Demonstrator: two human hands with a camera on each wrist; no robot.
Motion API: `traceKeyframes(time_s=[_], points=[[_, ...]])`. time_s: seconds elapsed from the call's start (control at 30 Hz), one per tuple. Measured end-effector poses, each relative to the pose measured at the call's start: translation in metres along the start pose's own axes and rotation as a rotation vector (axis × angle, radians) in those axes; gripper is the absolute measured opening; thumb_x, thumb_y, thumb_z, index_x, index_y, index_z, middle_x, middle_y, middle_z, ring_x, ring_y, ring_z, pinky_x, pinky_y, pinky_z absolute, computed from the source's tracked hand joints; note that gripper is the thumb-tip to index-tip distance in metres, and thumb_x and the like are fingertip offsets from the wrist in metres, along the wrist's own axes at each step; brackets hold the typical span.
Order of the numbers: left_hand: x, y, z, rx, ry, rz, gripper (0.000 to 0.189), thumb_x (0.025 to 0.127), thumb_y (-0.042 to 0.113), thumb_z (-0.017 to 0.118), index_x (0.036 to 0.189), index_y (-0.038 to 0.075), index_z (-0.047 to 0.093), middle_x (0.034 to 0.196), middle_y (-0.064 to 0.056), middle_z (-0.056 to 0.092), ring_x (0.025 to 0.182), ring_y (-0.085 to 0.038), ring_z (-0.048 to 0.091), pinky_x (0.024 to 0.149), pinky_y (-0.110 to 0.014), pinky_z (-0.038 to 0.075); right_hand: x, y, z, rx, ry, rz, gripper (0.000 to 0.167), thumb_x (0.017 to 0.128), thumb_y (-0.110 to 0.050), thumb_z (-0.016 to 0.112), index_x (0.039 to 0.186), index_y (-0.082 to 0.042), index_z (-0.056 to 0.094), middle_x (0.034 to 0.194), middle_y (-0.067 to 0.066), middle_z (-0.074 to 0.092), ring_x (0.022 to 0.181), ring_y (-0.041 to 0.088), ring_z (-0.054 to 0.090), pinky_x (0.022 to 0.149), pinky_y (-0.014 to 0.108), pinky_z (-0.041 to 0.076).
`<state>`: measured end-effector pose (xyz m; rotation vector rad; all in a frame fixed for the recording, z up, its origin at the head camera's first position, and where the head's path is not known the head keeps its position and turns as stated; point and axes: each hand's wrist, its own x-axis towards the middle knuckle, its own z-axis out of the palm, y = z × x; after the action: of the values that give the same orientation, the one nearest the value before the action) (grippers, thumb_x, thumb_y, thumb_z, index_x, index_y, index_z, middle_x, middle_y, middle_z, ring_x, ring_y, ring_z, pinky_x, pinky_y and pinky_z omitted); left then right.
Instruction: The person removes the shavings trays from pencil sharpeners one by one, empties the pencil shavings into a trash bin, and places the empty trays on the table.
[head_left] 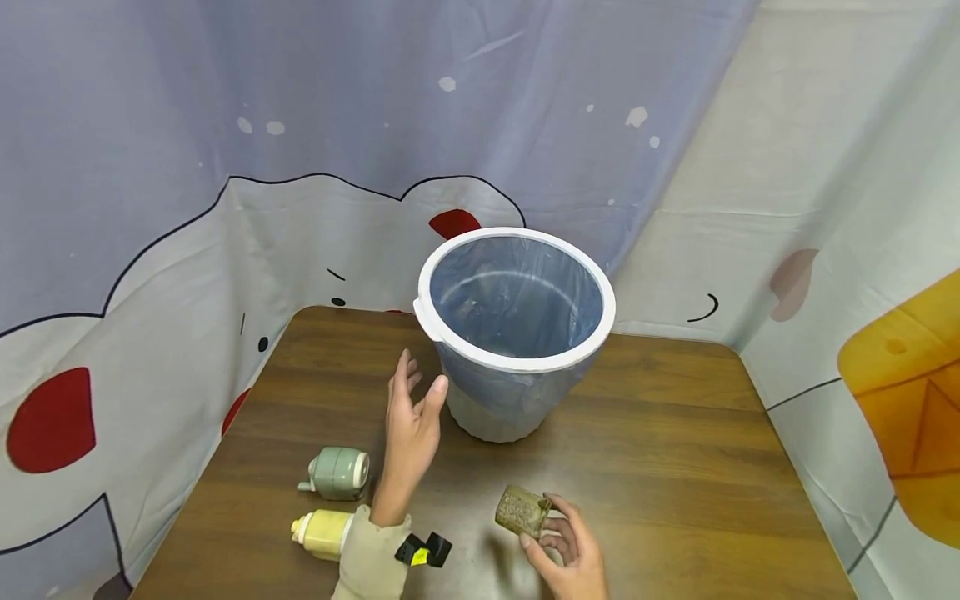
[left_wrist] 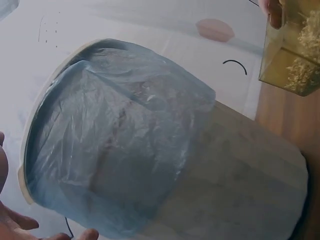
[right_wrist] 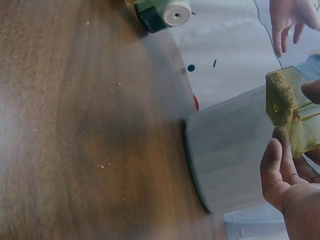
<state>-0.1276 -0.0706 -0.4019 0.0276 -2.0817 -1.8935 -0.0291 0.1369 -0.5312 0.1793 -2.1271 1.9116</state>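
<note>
My right hand (head_left: 572,557) holds a small see-through, yellowish shavings container (head_left: 519,510) between thumb and fingers, above the table and in front of the bin. Pale shavings (right_wrist: 283,95) fill part of it in the right wrist view. My left hand (head_left: 408,437) is raised beside the bin's left side, fingers extended and holding nothing. The bin (head_left: 517,364) is white, stands upright and is lined with a bluish plastic bag (left_wrist: 130,130) folded over its outside.
A green crank pencil sharpener (head_left: 337,473) lies left of my left forearm. Just nearer is a yellow sharpener-like object (head_left: 324,533), partly hidden by the sleeve. Tiny crumbs dot the wooden table (right_wrist: 90,165). A patterned curtain (head_left: 337,100) hangs behind it.
</note>
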Motion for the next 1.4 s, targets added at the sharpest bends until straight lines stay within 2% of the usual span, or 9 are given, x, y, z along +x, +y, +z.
traceKeyframes(time_s=[0.17, 0.33, 0.43, 0.57, 0.7, 0.9, 1.07, 1.2, 1.4], points=[[0.013, -0.019, 0.005, 0.006, 0.004, 0.021, 0.068, 0.092, 0.027, 0.054, 0.147, 0.014, 0.016, 0.142, -0.016, 0.028, 0.13, -0.03, 0.031, 0.097, -0.046, 0.039, 0.003, -0.003, -0.001, 0.039, -0.025, -0.106, 0.061, 0.066, 0.017, 0.07, 0.123, 0.01, 0.047, 0.106, 0.03, 0.051, 0.083, 0.021, 0.061, 0.066, 0.025, 0.052], [0.021, -0.019, 0.015, -0.034, 0.008, 0.061, 0.075, 0.091, 0.034, 0.054, 0.148, 0.017, 0.009, 0.145, -0.015, 0.02, 0.133, -0.029, 0.025, 0.099, -0.044, 0.038, 0.006, -0.004, -0.004, 0.053, -0.05, -0.212, 0.061, 0.067, 0.02, 0.068, 0.123, 0.014, 0.044, 0.104, 0.031, 0.047, 0.085, 0.021, 0.06, 0.067, 0.023, 0.052], [0.025, -0.017, 0.02, -0.056, 0.015, 0.083, 0.077, 0.09, 0.036, 0.054, 0.148, 0.014, 0.008, 0.145, -0.017, 0.018, 0.134, -0.028, 0.022, 0.099, -0.045, 0.037, 0.007, -0.004, -0.005, 0.042, -0.052, -0.21, 0.061, 0.068, 0.017, 0.069, 0.124, 0.011, 0.045, 0.107, 0.029, 0.048, 0.087, 0.021, 0.06, 0.068, 0.023, 0.052], [0.03, -0.015, 0.026, -0.05, 0.065, 0.109, 0.078, 0.089, 0.037, 0.056, 0.147, 0.009, 0.012, 0.144, -0.016, 0.021, 0.133, -0.026, 0.025, 0.098, -0.049, 0.036, 0.007, -0.007, -0.007, 0.047, -0.044, -0.186, 0.06, 0.069, 0.014, 0.069, 0.124, 0.011, 0.045, 0.109, 0.029, 0.047, 0.087, 0.021, 0.059, 0.069, 0.023, 0.052], [0.034, -0.011, 0.03, -0.086, 0.11, 0.143, 0.078, 0.086, 0.034, 0.06, 0.147, 0.014, 0.016, 0.143, -0.01, 0.026, 0.129, -0.024, 0.031, 0.098, -0.049, 0.036, 0.009, -0.009, -0.008, 0.055, -0.043, -0.221, 0.06, 0.068, 0.016, 0.069, 0.124, 0.012, 0.045, 0.107, 0.03, 0.047, 0.086, 0.021, 0.059, 0.068, 0.023, 0.052], [0.033, 0.013, 0.028, -0.189, 0.098, 0.138, 0.088, 0.08, 0.018, 0.065, 0.147, 0.009, 0.009, 0.143, -0.018, 0.022, 0.131, -0.028, 0.027, 0.104, -0.052, 0.025, 0.007, -0.011, -0.004, 0.035, -0.045, -0.241, 0.062, 0.066, 0.021, 0.067, 0.123, 0.014, 0.044, 0.108, 0.033, 0.046, 0.085, 0.022, 0.06, 0.066, 0.023, 0.051], [0.038, 0.015, 0.027, -0.152, 0.1, 0.143, 0.09, 0.08, 0.023, 0.066, 0.148, 0.011, 0.008, 0.146, -0.016, 0.018, 0.133, -0.027, 0.025, 0.107, -0.049, 0.022, 0.004, -0.01, -0.002, 0.015, -0.03, -0.188, 0.062, 0.067, 0.02, 0.068, 0.124, 0.012, 0.045, 0.109, 0.031, 0.047, 0.085, 0.021, 0.06, 0.065, 0.023, 0.051], [0.043, 0.019, 0.028, -0.146, 0.098, 0.147, 0.086, 0.082, 0.024, 0.064, 0.147, 0.011, 0.01, 0.148, -0.013, 0.016, 0.133, -0.023, 0.027, 0.107, -0.045, 0.023, 0.005, -0.011, -0.002, 0.038, -0.031, -0.199, 0.062, 0.067, 0.021, 0.067, 0.124, 0.012, 0.045, 0.109, 0.033, 0.046, 0.085, 0.021, 0.06, 0.066, 0.023, 0.051], [0.047, 0.019, 0.029, -0.197, 0.094, 0.142, 0.08, 0.085, 0.021, 0.061, 0.148, 0.014, 0.012, 0.149, -0.011, 0.015, 0.133, -0.019, 0.027, 0.106, -0.038, 0.026, 0.005, -0.014, -0.001, 0.05, -0.024, -0.222, 0.061, 0.067, 0.02, 0.067, 0.123, 0.015, 0.044, 0.108, 0.033, 0.046, 0.086, 0.021, 0.06, 0.066, 0.023, 0.051]])
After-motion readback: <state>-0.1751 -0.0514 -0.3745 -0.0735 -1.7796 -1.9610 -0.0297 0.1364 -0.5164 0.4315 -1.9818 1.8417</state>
